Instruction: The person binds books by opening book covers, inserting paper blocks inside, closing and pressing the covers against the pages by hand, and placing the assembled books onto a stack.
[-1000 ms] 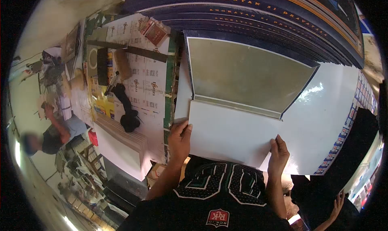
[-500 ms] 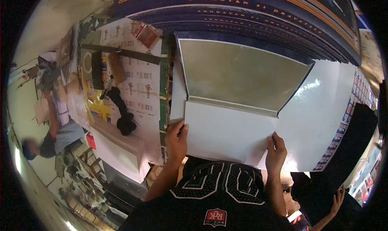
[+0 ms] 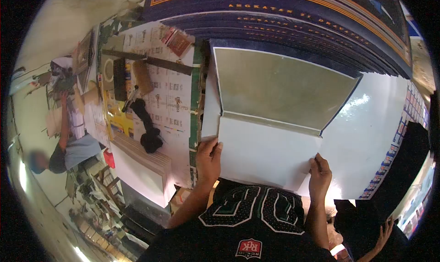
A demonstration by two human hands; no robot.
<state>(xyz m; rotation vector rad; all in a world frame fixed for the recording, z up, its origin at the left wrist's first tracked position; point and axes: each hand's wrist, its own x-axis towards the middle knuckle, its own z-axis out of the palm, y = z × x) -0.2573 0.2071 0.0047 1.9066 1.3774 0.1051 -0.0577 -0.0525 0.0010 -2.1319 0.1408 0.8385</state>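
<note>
Two hands held the white page, which lay at the hub of the dial, its far edge along the grey-brown panel of an open, dark-blue-bordered cover. At 8 o'clock of the white page (image 3: 266, 149), the left hand (image 3: 209, 162) pinched its side edge between thumb and fingers; at 4 o'clock the right hand (image 3: 320, 174) gripped the opposite edge the same way. The grey-brown panel (image 3: 284, 90) stood at 12 o'clock, and just beyond rose a stack of dark blue covers (image 3: 286, 25) with gold lettering. A glossy white surface (image 3: 366, 124) spread at 2 to 3 o'clock, small blue prints along its outer border. Toward 10 o'clock lay a red packet (image 3: 178, 42); at 9 o'clock, a black strap-like object (image 3: 149, 138); near 8 o'clock, a pile of pale sheets (image 3: 142, 175). Another person's hand (image 3: 384, 236) showed at 4 to 5 o'clock, well apart from the page.
</note>
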